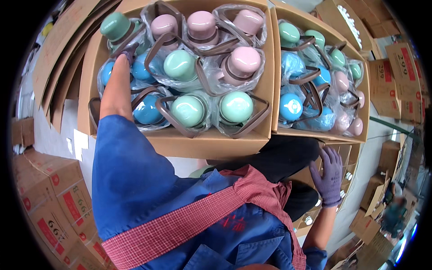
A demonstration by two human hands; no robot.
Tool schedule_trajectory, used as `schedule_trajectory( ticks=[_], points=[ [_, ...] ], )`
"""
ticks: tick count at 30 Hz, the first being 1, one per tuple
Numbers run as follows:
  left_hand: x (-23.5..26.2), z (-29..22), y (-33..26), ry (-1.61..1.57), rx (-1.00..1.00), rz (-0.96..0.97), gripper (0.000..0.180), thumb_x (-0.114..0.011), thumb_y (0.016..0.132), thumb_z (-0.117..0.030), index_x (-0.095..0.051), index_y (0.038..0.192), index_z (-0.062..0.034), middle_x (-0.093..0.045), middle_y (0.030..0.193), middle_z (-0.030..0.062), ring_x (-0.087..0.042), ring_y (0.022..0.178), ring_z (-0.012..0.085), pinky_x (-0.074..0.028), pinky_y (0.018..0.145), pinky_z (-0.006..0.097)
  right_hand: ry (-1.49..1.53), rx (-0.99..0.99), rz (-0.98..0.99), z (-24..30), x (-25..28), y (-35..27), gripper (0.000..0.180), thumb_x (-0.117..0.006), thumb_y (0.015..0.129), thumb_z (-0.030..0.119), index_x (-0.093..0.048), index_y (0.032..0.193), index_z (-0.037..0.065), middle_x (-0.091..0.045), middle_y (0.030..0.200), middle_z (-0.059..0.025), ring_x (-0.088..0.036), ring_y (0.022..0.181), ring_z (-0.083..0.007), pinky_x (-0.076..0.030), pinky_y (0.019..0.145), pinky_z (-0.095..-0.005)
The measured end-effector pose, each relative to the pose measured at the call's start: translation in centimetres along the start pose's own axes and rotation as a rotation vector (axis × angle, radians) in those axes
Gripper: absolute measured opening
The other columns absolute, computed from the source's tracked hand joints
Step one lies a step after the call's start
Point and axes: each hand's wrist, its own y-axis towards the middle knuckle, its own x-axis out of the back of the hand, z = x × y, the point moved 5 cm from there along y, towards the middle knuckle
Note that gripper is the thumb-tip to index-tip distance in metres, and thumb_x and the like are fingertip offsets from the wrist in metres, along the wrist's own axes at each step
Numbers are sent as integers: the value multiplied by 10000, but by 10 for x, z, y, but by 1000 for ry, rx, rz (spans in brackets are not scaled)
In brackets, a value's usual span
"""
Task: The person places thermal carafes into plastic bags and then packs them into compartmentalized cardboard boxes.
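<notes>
My left hand (129, 52), in a purple glove, reaches into the upper left of an open cardboard box (202, 146). It is at the brown handle beside a dark green vacuum flask (116, 27); its fingers are mostly hidden, so a grip cannot be made out. Around it stand flasks in clear plastic bags: a blue flask (148, 109), a mint green flask (180, 65) and several pink ones, such as the pink flask (243, 63). My right hand (329, 175), gloved too, hangs open near my knee, fingers spread, holding nothing.
A second open box (310, 132) of bagged flasks adjoins on the right. Beneath it is a divided carton (345, 155) with small white-topped items. Flattened cardboard (63, 54) leans at the left, above stacked cartons (49, 202). Another person (396, 216) is far right.
</notes>
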Motion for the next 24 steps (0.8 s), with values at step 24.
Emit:
schedule_trajectory(
  ticks=[24],
  points=[
    [39, -227, -471, 693, -1367, 363, 338, -585, 921, -219, -600, 1220, -62, -662, 1081, 56, -609, 976, 144, -474, 855, 312, 89, -235, -124, 0, -27, -189, 364, -654, 829, 265, -585, 1102, 34, -608, 1121, -162, -537, 1116, -353, -378, 1006, -457]
  ],
)
